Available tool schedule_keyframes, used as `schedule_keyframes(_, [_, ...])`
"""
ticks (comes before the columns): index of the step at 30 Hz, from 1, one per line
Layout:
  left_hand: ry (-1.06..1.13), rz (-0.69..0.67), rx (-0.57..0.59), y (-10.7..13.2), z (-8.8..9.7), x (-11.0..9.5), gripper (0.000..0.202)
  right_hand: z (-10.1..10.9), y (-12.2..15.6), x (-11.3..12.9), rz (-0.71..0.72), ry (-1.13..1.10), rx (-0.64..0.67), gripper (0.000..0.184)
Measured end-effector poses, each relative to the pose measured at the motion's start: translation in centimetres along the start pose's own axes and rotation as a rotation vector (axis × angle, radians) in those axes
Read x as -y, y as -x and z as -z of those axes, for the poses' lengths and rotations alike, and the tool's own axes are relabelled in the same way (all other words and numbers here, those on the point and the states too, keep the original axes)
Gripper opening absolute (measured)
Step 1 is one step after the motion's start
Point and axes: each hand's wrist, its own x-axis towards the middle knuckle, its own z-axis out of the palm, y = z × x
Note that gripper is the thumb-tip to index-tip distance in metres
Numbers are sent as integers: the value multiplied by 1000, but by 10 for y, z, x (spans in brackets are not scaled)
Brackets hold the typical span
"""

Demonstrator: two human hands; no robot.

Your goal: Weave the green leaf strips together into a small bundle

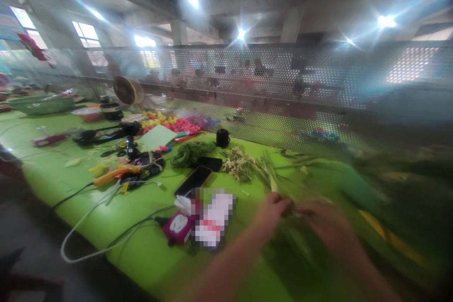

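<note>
My left hand [274,210] is closed around a pale green leafy stalk [272,180]. The stalk's upper part rises from the fist, and blurred green strands hang below it. Close beside it, my right hand [320,222] has its fingers pinched together near the left fingertips. What sits between those fingers is too blurred to make out. Just beyond my hands lies a loose heap of pale cream-green pieces [238,165], with thin green stems next to it.
A dark phone [194,180], a pixelated pinkish item [215,219] and a purple tissue pack [179,226] lie left of my hands. Farther off are a green bundle [193,153], a black cup [222,138], an orange-handled tool [118,173] and cables. A perforated screen [219,85] backs the green table [141,259].
</note>
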Motion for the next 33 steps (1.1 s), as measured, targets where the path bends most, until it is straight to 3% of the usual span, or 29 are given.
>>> schedule_keyframes(12, [-85,-62,70,-2,2,9,24,2,0,20,-217,-144,-71,26])
schedule_keyframes(18, [-24,-24,12,-3,1,6,30,6,-2,24,-286,-268,-59,26])
schedule_keyframes(30, [43,14,50,-1,0,6,30,1,0,26,-342,-215,-175,23])
schedule_keyframes(33, [-81,-81,-5,2,-2,3,30,0,0,21,-363,-147,-228,22])
